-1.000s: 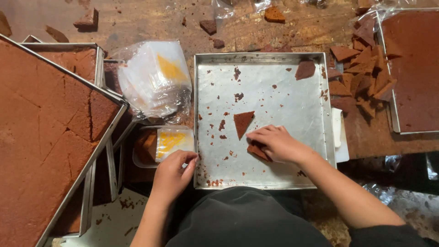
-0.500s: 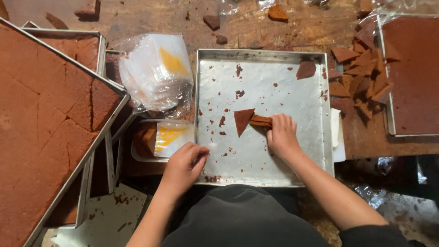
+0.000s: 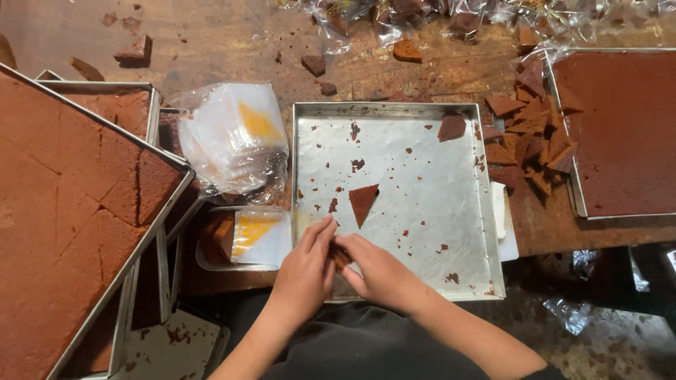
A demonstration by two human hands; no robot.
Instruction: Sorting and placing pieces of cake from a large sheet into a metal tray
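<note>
Worn wooden bench carries a metal tray (image 3: 451, 232) scattered with brown crumbs, and near its 7 o'clock corner the left hand (image 3: 304, 271) and right hand (image 3: 380, 273) meet, fingers narrow and pinched together on a small brown cake piece (image 3: 341, 257), probably to keep it from breaking. Most of this piece is hidden between the fingers, so its shape is unclear. A triangular cake slice (image 3: 363, 202) lies free at 12 o'clock from the hands.

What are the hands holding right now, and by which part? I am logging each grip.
Both the left hand and the right hand pinch a small brown cake piece between their fingertips over the metal tray; the exact part gripped is hidden.
</note>
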